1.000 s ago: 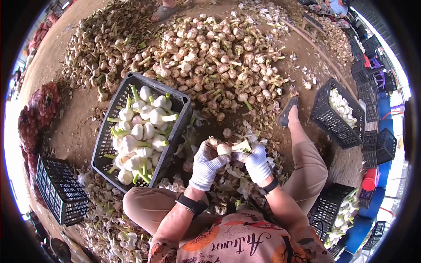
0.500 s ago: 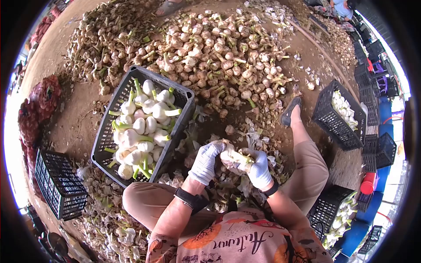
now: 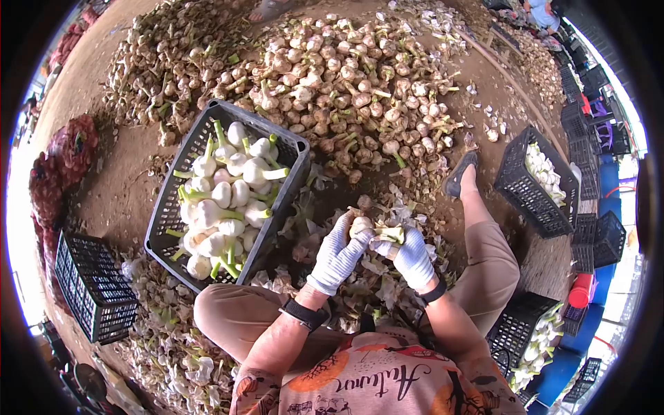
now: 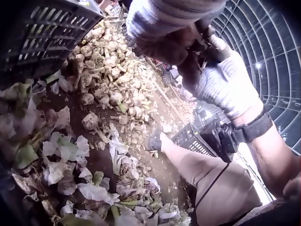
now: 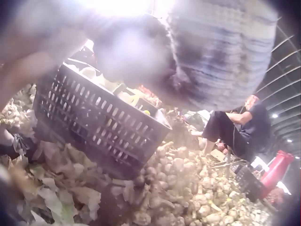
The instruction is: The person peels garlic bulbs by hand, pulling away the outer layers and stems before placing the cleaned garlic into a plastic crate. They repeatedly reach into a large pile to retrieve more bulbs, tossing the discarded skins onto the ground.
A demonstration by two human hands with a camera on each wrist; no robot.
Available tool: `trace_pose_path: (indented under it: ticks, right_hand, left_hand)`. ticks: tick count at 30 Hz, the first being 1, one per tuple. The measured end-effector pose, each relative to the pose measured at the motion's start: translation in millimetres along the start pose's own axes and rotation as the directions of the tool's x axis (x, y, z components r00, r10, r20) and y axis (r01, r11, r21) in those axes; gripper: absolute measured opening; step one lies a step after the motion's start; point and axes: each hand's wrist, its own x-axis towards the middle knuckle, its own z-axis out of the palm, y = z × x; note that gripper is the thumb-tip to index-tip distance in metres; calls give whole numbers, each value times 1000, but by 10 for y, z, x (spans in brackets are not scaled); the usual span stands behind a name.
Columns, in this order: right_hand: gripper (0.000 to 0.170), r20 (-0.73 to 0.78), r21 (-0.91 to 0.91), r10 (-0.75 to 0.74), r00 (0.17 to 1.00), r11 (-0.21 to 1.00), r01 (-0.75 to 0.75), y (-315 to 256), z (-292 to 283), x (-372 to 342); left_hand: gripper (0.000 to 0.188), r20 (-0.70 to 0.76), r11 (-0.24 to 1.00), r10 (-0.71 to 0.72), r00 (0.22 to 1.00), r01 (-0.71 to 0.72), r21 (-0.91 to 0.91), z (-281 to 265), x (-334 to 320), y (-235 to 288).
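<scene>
Both hands wear white knitted gloves and meet over the lap in the head view. My left hand (image 3: 335, 259) grips a garlic bulb (image 3: 360, 227) by its round end, thumb across it. At the stem side, my right hand (image 3: 411, 259) pinches the garlic's cut green stem (image 3: 391, 234) and loose skin. In the left wrist view the right glove (image 4: 228, 84) faces the left one, and the bulb between them is in dark shadow. A blurred glove fills the top of the right wrist view. Beside the left hand stands a black crate (image 3: 273, 238) of peeled white garlic (image 3: 225, 194).
Unpeeled garlic (image 3: 346, 90) lies heaped ahead on the floor. Shed skins (image 3: 187, 360) cover the ground around the legs. Another black crate (image 3: 97, 287) stands at left, and a crate of garlic (image 3: 536, 183) at right. A person (image 5: 247, 125) sits beyond the heap.
The hands turned the bulb over at half a second ago, its stem swinging toward the body; now the round end again faces left and the stem right.
</scene>
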Motion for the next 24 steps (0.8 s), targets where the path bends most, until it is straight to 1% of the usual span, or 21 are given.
trace_pose_path:
  ticks: [1,2,4,5,6,8,9,10,11,12,13,14,15,16,17,18,19,20,21,22,24]
  right_hand:
    - [28,-36,122,28,999,992,-24,11,22,-3]
    - [28,-36,121,29,999,992,-24,-38,45,-17]
    - [28,-84,147,123,989,983,-110,-173,93,-56]
    - [24,-76,229,122,990,968,-102,-126,108,-39]
    - [24,-72,229,128,989,967,-109,-103,131,-72]
    - [22,-68,368,-13,998,929,37,-111,203,-123]
    - [21,13,470,-24,1000,882,15,28,141,-97]
    - [21,10,473,-24,1000,881,17,45,108,-89]
    - [28,28,593,0,1000,805,-17,38,80,-66]
    - [35,51,699,19,999,714,-49,28,56,-38]
    - [23,29,669,2,1000,743,-21,27,55,-7]
    - [23,25,668,-1,1000,744,-15,9,41,-6]
    - [23,-22,591,19,1000,806,-2,-14,28,-14]
    - [23,-69,509,36,997,861,4,-23,19,-23]
    - [25,-95,442,29,995,897,16,-16,11,-31]
    - [25,-94,446,33,995,895,13,-16,19,-46]
    - [25,-30,464,55,998,885,-34,-24,32,-68]
    - [26,34,478,74,997,875,-81,-25,37,-83]
    - [19,62,640,50,997,764,-78,35,21,-75]
    - [19,61,641,50,997,764,-78,143,3,-97]
    - [16,-60,752,19,998,659,32,414,-14,-217]
  left_hand:
    - [50,10,999,-27,1000,27,-33,13,-7,41]
    - [50,10,999,-27,1000,27,-34,16,-14,100]
    - [38,56,943,-222,974,229,-244,-3,-20,205]
    - [30,8,926,-234,972,226,-303,13,-8,182]
    - [30,29,874,-370,929,358,-329,-38,-25,234]
    - [35,91,720,-486,869,457,-522,-77,-12,183]
    - [35,90,719,-490,867,460,-521,-99,-17,184]
    - [38,154,699,-471,869,474,-535,-124,-14,194]
    - [41,218,679,-447,867,488,-548,-132,-5,202]
    - [41,221,682,-446,867,489,-543,-108,20,169]
    - [46,153,762,-385,910,407,-504,-70,50,101]
    - [53,88,830,-315,945,320,-457,-34,65,81]
    - [62,128,855,-210,969,246,-456,-57,26,143]
    - [62,129,855,-210,969,247,-457,-52,24,107]
    - [62,86,942,-94,992,116,-315,-48,27,71]
    - [65,61,987,29,998,-19,-157,-47,22,53]
    - [60,29,973,-55,998,60,-223,-44,2,49]
    - [53,27,906,-189,982,185,-380,-59,-1,72]
    - [49,90,875,-181,979,202,-441,-72,-30,120]
    - [45,152,839,-167,974,221,-498,-79,-51,165]
    - [45,305,804,-101,947,259,-535,-84,-35,187]
